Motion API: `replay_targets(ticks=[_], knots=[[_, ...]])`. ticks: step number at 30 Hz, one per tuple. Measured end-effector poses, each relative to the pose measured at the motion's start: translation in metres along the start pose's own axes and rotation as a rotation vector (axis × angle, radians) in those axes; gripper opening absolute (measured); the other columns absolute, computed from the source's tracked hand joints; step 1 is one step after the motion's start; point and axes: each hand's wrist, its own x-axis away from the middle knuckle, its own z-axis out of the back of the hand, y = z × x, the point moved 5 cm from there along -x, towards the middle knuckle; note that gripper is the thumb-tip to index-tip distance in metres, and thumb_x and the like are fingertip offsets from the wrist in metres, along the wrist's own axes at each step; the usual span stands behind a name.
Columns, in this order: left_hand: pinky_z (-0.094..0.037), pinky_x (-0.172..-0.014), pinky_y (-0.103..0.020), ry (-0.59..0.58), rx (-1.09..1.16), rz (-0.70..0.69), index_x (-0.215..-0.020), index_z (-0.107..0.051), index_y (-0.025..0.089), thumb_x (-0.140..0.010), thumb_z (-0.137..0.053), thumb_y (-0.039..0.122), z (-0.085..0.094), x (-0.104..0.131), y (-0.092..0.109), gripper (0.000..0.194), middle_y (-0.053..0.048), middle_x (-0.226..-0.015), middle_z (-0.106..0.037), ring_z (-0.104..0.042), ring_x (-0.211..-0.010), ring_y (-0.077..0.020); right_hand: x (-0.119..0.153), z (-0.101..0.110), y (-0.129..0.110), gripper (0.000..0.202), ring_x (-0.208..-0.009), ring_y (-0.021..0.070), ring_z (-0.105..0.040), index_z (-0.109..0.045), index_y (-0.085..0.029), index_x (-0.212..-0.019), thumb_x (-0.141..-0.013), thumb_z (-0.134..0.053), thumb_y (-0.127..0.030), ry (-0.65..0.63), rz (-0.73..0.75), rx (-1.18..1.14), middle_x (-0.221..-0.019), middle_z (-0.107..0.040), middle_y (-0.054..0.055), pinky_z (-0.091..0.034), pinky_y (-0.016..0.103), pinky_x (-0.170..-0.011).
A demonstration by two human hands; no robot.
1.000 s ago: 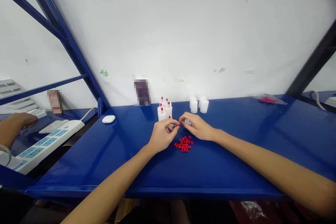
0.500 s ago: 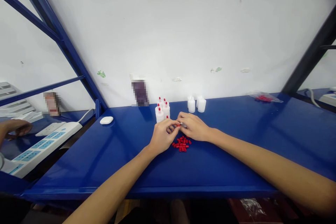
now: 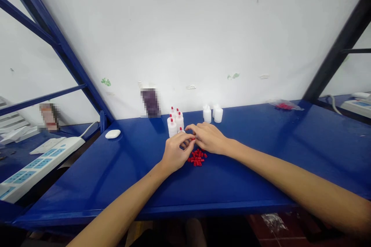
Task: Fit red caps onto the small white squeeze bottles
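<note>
One red cap (image 3: 193, 139) sits between the fingertips of the left hand (image 3: 177, 149), pinched by thumb and index, other fingers curled under. Cap mostly covered, only a sliver of red shows. Right hand (image 3: 209, 137) is curled, fingertips right up against the left's, closed around a bottle that its own fingers hide almost completely; can't tell exactly how it sits in the grip.

Loose caps (image 3: 197, 159): small red heap on the blue table (image 3: 246, 177), just on the near side of where the hands meet, right of the left hand, partly under the right hand's near edge.

Capped bottles (image 3: 172, 128): six red tips visible, white bodies, upright, tight cluster just beyond the left hand. Nearest one partly blocked by its fingers.

White bottles (image 3: 218, 115): small group, upright, bare white tops, beyond the right hand, close to the wall (image 3: 185, 38). Rear ones overlapped, exact count unclear.

Clear bag (image 3: 285, 105) with red bits inside lies well off to the right hand's far right, near the wall. White case (image 3: 113, 134) is well left of the left hand, flat on the table. Power strip (image 3: 46, 160) farther left still, past the table edge. Pixelated dark patch (image 3: 150, 103) beyond and left of the left hand, against the wall.
</note>
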Motion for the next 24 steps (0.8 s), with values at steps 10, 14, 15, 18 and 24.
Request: replay_targets(ticks=[10, 14, 15, 18, 24], knots=[[-0.048, -0.056, -0.020, -0.132, 0.083, 0.057, -0.098, -0.067, 0.016, -0.089, -0.058, 0.023, -0.007, 0.001, -0.009, 0.013, -0.001, -0.074, -0.066, -0.057, -0.058, -0.0100, 0.009, 0.012, -0.010, 0.034, -0.064, 0.0192, -0.057, -0.045, -0.021, -0.119, -0.085, -0.048, -0.025, 0.029, 0.061, -0.287, -0.076, -0.065, 0.000, -0.038, 0.028, -0.063], [-0.043, -0.057, -0.020, -0.229, 0.055, 0.018, -0.105, -0.063, 0.017, -0.091, -0.051, 0.019, -0.009, 0.004, -0.005, 0.018, 0.002, -0.070, -0.060, -0.052, -0.056, -0.0085, 0.010, 0.013, -0.009, 0.026, -0.061, 0.0175, -0.056, -0.047, -0.022, -0.116, -0.092, -0.042, -0.029, 0.068, 0.022, -0.381, -0.070, -0.063, -0.002, -0.037, 0.027, -0.062], [-0.042, -0.057, -0.020, -0.248, 0.046, 0.013, -0.106, -0.062, 0.018, -0.091, -0.051, 0.018, -0.009, 0.004, -0.005, 0.019, 0.003, -0.069, -0.059, -0.051, -0.056, -0.0084, 0.010, 0.012, -0.009, 0.026, -0.058, 0.0169, -0.055, -0.047, -0.022, -0.116, -0.091, -0.042, -0.027, 0.069, 0.002, -0.384, -0.067, -0.062, -0.003, -0.036, 0.026, -0.061], [-0.041, -0.056, -0.019, -0.285, 0.032, 0.021, -0.110, -0.060, 0.018, -0.090, -0.050, 0.017, -0.011, 0.005, -0.005, 0.022, 0.005, -0.065, -0.055, -0.051, -0.054, -0.0086, 0.009, 0.010, -0.011, 0.028, -0.053, 0.0158, -0.052, -0.049, -0.022, -0.114, -0.086, -0.042, -0.021, 0.069, -0.014, -0.399, -0.061, -0.059, -0.005, -0.035, 0.026, -0.058], [-0.040, -0.057, -0.021, -0.249, -0.010, 0.019, -0.109, -0.058, 0.019, -0.094, -0.045, 0.020, -0.010, 0.007, -0.009, 0.020, 0.004, -0.067, -0.057, -0.051, -0.054, -0.0098, 0.007, 0.006, -0.011, 0.023, -0.054, 0.0158, -0.053, -0.047, -0.021, -0.113, -0.091, -0.043, -0.030, 0.109, -0.013, -0.407, -0.066, -0.059, -0.004, -0.034, 0.026, -0.058]])
